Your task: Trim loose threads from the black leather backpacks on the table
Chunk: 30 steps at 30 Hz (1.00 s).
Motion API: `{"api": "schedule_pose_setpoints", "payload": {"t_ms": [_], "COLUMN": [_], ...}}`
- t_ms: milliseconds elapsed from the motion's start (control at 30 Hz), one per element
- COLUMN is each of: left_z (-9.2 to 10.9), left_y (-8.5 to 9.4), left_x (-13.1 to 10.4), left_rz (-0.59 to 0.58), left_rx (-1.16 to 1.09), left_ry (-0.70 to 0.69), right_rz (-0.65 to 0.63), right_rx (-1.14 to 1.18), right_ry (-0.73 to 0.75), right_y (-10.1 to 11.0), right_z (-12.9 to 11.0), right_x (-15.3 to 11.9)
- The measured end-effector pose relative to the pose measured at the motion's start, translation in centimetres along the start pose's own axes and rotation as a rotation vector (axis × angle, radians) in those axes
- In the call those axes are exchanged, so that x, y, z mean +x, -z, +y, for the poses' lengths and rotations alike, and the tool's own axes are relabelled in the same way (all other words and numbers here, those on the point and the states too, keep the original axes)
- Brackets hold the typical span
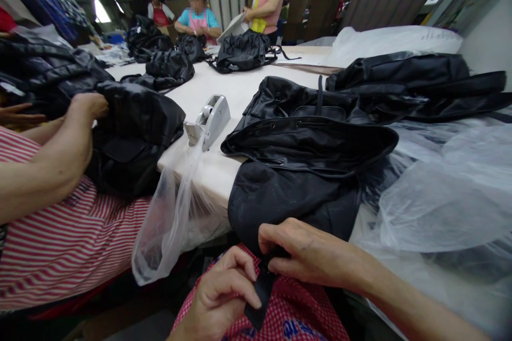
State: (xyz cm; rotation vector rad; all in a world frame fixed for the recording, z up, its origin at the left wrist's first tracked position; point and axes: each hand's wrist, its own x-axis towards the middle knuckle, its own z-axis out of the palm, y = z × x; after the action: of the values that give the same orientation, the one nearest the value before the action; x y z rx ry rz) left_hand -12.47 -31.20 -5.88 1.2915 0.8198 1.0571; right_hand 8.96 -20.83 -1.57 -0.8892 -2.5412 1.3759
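Near the bench's point(224, 170) edge, both the left hand point(220, 298) and right hand point(304, 256) pinch a flat black webbing strap point(262, 290) hanging from a black leather-look backpack point(304, 160).

Both forearms are bare to the frame's edge, and a red-and-white checked garment point(292, 309) with blue lettering covers the lap.

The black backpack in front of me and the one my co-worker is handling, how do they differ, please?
The near backpack lies flat on the table with its flap hanging over the edge; the co-worker's backpack is bunched against a striped shirt. My two hands pinch only its strap; theirs grips the body. Both are shiny black.
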Motion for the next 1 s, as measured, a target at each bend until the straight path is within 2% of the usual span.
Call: {"api": "schedule_pose_setpoints", "payload": {"t_ms": [200,367,500,633,700,767,900,933,1000], "left_z": [-0.2,-1.8,-2.9,-2.9,-2.8,-2.8,-2.2,-1.9,-1.1], "left_y": [-0.5,-0.5,-0.8,-1.0,-1.0,-1.0,-1.2,-1.4,-1.9], "left_x": [1.3,1.9,2.0,2.1,2.2,2.3,3.0,3.3,4.0], "left_rz": [0.081,0.259,0.231,0.183,0.112,0.034,0.021,0.014,-0.025], "left_rx": [0.042,0.113,0.223,0.368,0.471,0.547,0.634,0.645,0.626], "left_ry": [0.040,0.026,0.153,0.190,0.145,0.033,-0.159,-0.196,-0.245], "right_rz": [0.000,0.011,0.030,0.096,0.147,0.177,0.208,0.262,0.473], "right_rx": [0.071,0.129,0.199,0.207,0.213,0.236,0.266,0.232,0.079], "right_ry": [0.114,0.084,0.111,0.146,0.168,0.196,0.246,0.262,0.269], "right_y": [-0.8,-0.8,-1.1,-1.3,-1.3,-1.2,-0.9,-0.9,-1.0], "right_z": [0.0,0.3,0.8,0.7,0.5,0.3,-0.1,-0.3,-0.6], "right_x": [0.6,0.5,0.1,-0.4,-0.6,-0.7,-0.9,-1.2,-2.1]}}
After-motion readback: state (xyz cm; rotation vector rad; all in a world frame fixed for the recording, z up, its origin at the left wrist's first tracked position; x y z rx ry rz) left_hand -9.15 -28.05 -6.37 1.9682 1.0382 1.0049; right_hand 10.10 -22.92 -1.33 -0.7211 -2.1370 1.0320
